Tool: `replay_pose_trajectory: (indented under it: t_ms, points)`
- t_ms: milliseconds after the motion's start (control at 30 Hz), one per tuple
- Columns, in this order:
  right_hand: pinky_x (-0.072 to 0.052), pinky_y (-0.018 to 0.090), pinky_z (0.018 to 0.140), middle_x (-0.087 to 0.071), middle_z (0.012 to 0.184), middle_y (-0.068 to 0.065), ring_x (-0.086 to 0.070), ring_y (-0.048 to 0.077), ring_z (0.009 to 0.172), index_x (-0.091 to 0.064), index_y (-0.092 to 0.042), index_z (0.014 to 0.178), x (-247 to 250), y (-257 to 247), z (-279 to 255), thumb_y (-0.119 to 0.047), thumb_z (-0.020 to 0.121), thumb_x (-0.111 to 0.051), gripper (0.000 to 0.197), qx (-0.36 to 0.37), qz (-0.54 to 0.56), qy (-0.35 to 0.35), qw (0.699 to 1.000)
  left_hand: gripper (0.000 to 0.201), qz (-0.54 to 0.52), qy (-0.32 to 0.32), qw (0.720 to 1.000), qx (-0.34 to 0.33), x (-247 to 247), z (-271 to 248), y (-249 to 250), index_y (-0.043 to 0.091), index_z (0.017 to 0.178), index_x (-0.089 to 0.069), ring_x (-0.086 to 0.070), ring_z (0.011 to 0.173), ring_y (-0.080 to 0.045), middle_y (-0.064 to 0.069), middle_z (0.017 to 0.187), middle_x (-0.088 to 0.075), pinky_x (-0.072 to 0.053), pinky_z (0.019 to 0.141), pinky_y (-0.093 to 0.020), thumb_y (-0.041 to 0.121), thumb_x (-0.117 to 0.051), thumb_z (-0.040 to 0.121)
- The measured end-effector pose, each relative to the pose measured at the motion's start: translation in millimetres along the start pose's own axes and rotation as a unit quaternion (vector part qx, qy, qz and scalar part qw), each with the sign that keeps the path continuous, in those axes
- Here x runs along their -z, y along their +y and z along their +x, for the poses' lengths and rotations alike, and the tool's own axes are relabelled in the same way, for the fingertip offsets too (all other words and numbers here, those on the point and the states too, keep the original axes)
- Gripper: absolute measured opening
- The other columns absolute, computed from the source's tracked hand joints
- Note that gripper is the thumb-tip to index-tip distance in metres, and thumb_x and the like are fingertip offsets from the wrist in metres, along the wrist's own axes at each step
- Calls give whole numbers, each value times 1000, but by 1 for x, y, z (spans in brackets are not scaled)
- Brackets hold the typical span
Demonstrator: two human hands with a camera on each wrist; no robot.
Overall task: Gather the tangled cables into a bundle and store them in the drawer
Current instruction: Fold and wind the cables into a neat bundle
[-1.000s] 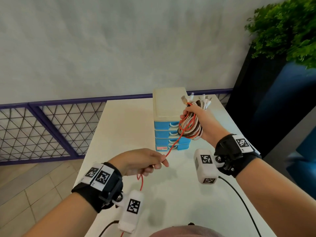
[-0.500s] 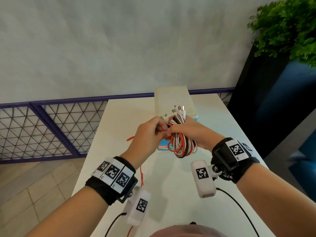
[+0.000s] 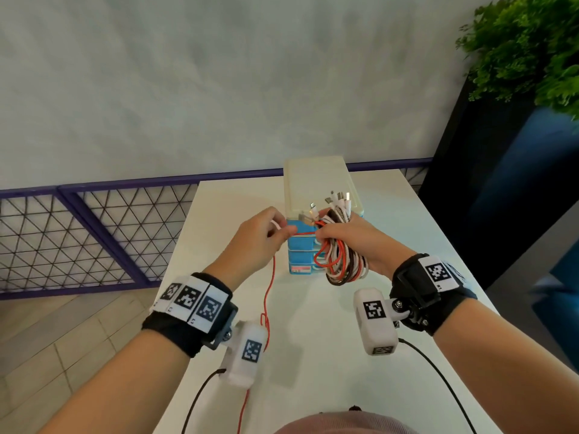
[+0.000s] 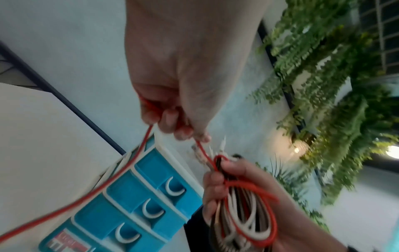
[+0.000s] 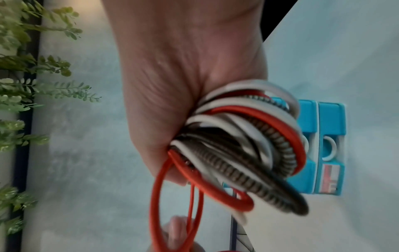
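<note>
Both hands meet in front of a small blue drawer unit (image 3: pixel 299 245) that stands at the 12 o'clock end of a white surface (image 3: pixel 219 220). The right hand (image 3: pixel 360 242) has its grip clamped round a coiled bundle of cables (image 3: pixel 344 264), white, dark braided and red loops hanging below the fist, plug ends sticking up above it. The left hand (image 3: pixel 260 242) pinches the red cable (image 3: pixel 268 296) just at 9 o'clock of the bundle; a short taut run joins the two hands, and the loose tail drops toward 6 o'clock, past the left wrist camera, and off the bottom of the frame.

A second ago the hands were well apart, the left low near the surface's middle with the red strand stretched up to the bundle. Half a second ago it had risen to touch the right. Now the hands sit slightly apart again, strand tight between them, which reads as one more turn of red being laid onto the coil.

All the drawers look closed in the wrist views. Winding appears nearly done apart from the tail; opening a drawer and stowing the bundle are yet to come.
</note>
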State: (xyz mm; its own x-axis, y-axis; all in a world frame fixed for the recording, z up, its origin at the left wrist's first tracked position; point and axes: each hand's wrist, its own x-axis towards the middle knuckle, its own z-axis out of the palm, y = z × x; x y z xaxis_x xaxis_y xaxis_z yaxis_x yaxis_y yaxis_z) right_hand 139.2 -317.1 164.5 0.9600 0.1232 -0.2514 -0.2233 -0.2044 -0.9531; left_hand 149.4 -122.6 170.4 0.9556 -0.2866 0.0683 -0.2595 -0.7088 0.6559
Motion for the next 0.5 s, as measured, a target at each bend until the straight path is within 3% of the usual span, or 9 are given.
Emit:
replay_pose_trajectory:
  t_ms: [100,200,300,400,500]
  points:
    - [-57,25,65,-69,80,8,-67,12,63,-58,-11,116,5,3,7,-14,85,-65,31,15,-48,41,998,29,-41,-143,987,63,8,4,-9,13,93,-64,-46,58,-14,3,64,-50,-43,60,-27,23,-39,101]
    - [-55,21,60,-69,91,12,-66,12,66,-55,-14,115,3,8,13,-15,85,-66,32,32,-93,71,993,36,-155,-239,948,139,14,3,-15,10,92,-66,-48,58,-13,1,66,-48,-48,60,-19,14,-32,103]
    - [-51,15,54,-64,90,11,-62,13,67,-53,-14,114,0,12,15,-14,84,-67,33,59,-135,95,985,31,-127,-253,945,165,20,3,-18,14,89,-65,-55,64,-9,1,69,-53,-44,60,-14,15,-37,102]
    - [-47,10,49,-60,86,5,-59,9,64,-52,-13,113,0,14,16,-16,86,-68,31,66,-140,108,982,20,-136,-228,942,207,22,3,-27,18,87,-68,-63,69,-6,5,69,-65,-39,73,-25,16,-51,97]
    - [-44,11,52,-61,86,0,-61,5,67,-51,-16,111,-2,14,18,-26,86,-71,34,64,-106,117,985,13,-307,-228,876,294,15,-5,-29,16,92,-68,-70,76,-7,7,74,-72,-49,79,-35,16,-55,95]
